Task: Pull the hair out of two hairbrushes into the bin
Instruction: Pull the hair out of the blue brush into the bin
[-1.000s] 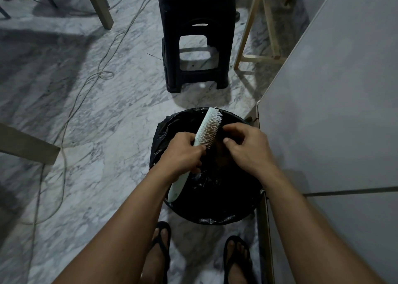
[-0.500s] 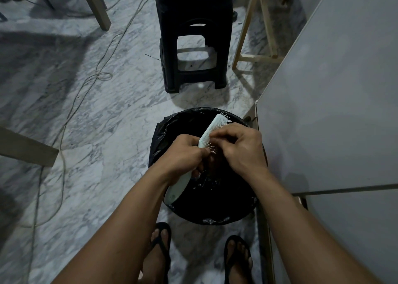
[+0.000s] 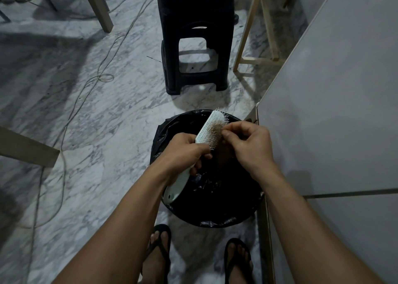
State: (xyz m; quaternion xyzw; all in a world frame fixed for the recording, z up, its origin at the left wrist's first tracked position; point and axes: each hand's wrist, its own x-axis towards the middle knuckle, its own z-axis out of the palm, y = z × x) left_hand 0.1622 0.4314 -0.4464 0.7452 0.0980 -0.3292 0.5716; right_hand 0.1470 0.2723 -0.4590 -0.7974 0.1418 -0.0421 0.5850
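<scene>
Just below the middle of the frame, over the black-lined bin (image 3: 206, 210), a pale green hairbrush (image 3: 207, 131) is held slanted, its head toward the upper right and its handle end poking out lower left past the left hand (image 3: 185, 152). That hand is wrapped around the neck and handle, fingers curled tight against the plastic, so the brush is braced rather than dangling. The right hand (image 3: 247, 146) comes in from the right with thumb and forefinger pressed together at the bristle bed, pinching what looks like a brownish mat of hair (image 3: 215, 133) caught among the pins (how much is actually gripped is too small to tell). The brush itself judges as light, rigid plastic, smooth on the back and a little slippery, so the narrow neck is the sensible place to hold it, as the left hand does. The hair should be soft, tangled and clingy, likely to tear into wisps if tugged at the tips; taking it low, near the roots of the pins, and lifting along their length should free a larger clump. The pins look thin and springy, and may bend if dragged sideways. Anything released here should drop into the bin, since both hands sit inside its rim. No second hairbrush shows in view; the grey tabletop (image 3: 336, 103) at the right looks bare.
</scene>
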